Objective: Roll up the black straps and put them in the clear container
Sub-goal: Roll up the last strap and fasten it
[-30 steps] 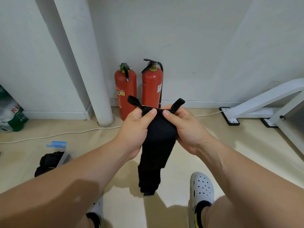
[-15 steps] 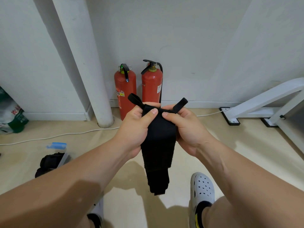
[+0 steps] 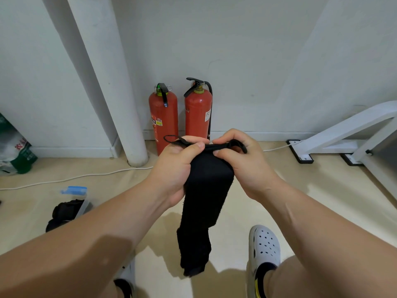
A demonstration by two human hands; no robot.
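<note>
A wide black strap [image 3: 204, 203] hangs down in front of me above the floor, its lower end near my feet. My left hand [image 3: 174, 168] grips its top left corner and my right hand [image 3: 242, 164] grips the top right, thumbs pressed on the upper edge. Small black loops stick out beside each hand. The clear container [image 3: 82, 206] with a blue clip on its rim stands on the floor at the lower left, with black straps [image 3: 64, 211] inside it, partly hidden by my left forearm.
Two red fire extinguishers [image 3: 163, 119] stand against the white wall, beside a white pipe [image 3: 120, 104]. A white cable [image 3: 64, 179] runs along the floor. A white metal frame [image 3: 343, 134] is at the right, a green bag [image 3: 15, 151] at far left. My white clogs [image 3: 264, 248] are below.
Both hands have turned the strap's top edge forward and down, so the loops now lie flatter. The hanging part has swung slightly and dropped lower.
</note>
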